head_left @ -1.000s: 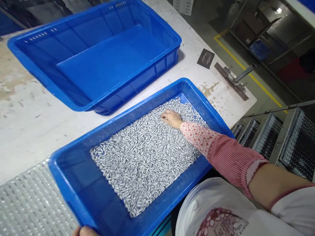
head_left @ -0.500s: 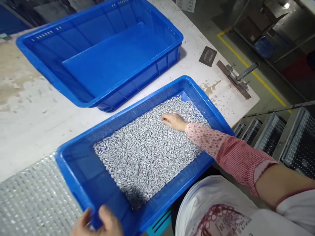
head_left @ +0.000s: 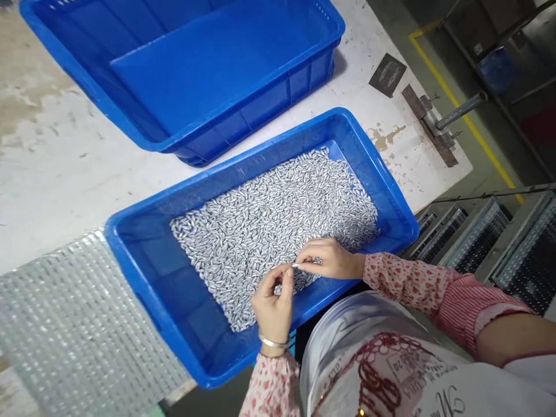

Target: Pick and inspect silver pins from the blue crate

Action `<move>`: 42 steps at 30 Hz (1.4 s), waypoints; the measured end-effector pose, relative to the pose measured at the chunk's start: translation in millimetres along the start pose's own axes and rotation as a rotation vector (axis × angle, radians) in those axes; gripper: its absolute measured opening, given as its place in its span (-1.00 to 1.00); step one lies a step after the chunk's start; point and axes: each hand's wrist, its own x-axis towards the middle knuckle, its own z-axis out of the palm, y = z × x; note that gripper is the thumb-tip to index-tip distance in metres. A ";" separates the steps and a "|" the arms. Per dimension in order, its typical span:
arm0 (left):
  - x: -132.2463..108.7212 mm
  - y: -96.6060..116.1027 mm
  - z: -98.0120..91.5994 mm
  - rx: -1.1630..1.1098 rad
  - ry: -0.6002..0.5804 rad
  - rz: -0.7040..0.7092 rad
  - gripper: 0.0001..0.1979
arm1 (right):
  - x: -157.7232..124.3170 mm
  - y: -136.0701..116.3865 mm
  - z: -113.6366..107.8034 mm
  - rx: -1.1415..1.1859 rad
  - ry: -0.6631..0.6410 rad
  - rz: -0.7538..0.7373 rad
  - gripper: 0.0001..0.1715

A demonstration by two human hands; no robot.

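Observation:
A blue plastic tub [head_left: 156,272] holds a spread layer of small silver, spindle-shaped metal pieces [head_left: 269,214]. Over its near side my right hand [head_left: 328,258] pinches one small silver piece [head_left: 296,265] between thumb and fingertips. My left hand [head_left: 274,298], with a bracelet at the wrist, meets it from the left. Its thumb and index finger are drawn together at the end of that piece; whatever lies between them is too small to make out. Both forearms wear patterned pink sleeves.
A second, larger blue tub [head_left: 208,75] stands behind on the worn white table [head_left: 65,174]. To the left lies a sheet with rows of shiny pieces [head_left: 87,324]. A dark square plate [head_left: 387,75] and a metal bracket with a tube [head_left: 434,124] are at the right. Racked trays [head_left: 490,231] stand beyond.
My right hand has come back from the pieces toward me and now pinches one. My left hand has left the tub's near-left corner and joined it. The view has shifted.

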 end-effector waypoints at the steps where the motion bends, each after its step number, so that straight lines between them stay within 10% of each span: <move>1: -2.0 0.5 -0.6 0.005 -0.008 0.012 -0.79 | -0.8 -0.1 -0.3 -0.002 -0.007 -0.001 -0.90; 20: -14.0 8.9 -1.3 0.216 0.036 0.189 -0.85 | -10.3 -9.0 1.4 -0.093 -0.068 -0.103 -0.87; 32: -19.1 4.9 3.1 -0.037 -0.039 -0.074 -0.77 | -15.0 -10.7 4.6 0.043 0.000 0.065 -0.95; 38: -20.2 -2.8 -9.8 -0.179 0.036 -0.152 -0.65 | -17.4 35.7 -23.7 0.019 0.171 0.391 -0.92; 42: -18.8 -20.3 -53.6 0.063 0.334 -0.135 -0.65 | -16.0 91.4 -76.3 -0.100 0.389 0.605 -0.89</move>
